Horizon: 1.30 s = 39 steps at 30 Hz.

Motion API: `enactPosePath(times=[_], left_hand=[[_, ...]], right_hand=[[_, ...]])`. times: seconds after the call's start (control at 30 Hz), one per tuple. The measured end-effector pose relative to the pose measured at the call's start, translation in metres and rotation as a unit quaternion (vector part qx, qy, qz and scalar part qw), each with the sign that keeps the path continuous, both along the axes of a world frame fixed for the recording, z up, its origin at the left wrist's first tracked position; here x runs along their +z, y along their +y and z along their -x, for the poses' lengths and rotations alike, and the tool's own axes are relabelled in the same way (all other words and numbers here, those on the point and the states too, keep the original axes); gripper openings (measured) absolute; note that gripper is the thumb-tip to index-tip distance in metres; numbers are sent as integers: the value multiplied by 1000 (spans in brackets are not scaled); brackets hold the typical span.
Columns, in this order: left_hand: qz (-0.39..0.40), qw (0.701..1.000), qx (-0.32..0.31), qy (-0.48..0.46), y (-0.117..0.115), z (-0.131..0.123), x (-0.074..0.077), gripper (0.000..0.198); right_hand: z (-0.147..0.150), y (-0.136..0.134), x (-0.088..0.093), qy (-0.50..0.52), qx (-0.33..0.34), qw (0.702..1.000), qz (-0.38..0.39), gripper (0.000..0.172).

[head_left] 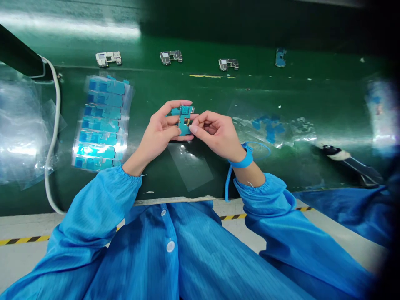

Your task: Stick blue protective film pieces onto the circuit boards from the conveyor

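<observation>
My left hand [159, 127] and my right hand [217, 134] pinch a small teal circuit board [184, 121] between them above a green mat [265, 91]. Its lower part sits between my left fingers and right thumb, and my fingers hide part of it. To the left of my left hand lies a clear plastic sleeve of teal boards [103, 123] in rows. Several metal-shielded circuit boards [108, 59] lie along the far side of the mat. A blue antistatic wrist strap [242, 160] circles my right wrist, with its coiled cord hanging down.
A white cable [53, 133] curves down the mat's left side beside a crumpled plastic bag [21, 125]. Clear film [189, 166] lies below my hands. Blue-marked film scraps [268, 129] lie to the right, near a black tool [350, 162].
</observation>
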<state>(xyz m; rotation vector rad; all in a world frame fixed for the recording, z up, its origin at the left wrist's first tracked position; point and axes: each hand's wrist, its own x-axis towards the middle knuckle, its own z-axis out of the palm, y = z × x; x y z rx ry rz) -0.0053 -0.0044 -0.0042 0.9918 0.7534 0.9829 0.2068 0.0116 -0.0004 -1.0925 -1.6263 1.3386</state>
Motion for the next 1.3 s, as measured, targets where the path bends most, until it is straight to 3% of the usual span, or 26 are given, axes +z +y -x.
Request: enactPosePath(times=[0.23,0.67,0.97,1.3], left_hand=[[-34,999,-15,11,2,5,-8,67],[-67,997,16,31,3,3,-12,69],[-98,994,28,42,2,6,-9,67],[-50,997,56,22,1,2,-3,52]], right_hand=[[-1,0,-2,0,-5,1000,-2,41],[1,0,4,20,4,1000,-16,46],[-1,2,8,29,-46,997,-56,49],[-1,2,7,27,-35,998,-53,47]])
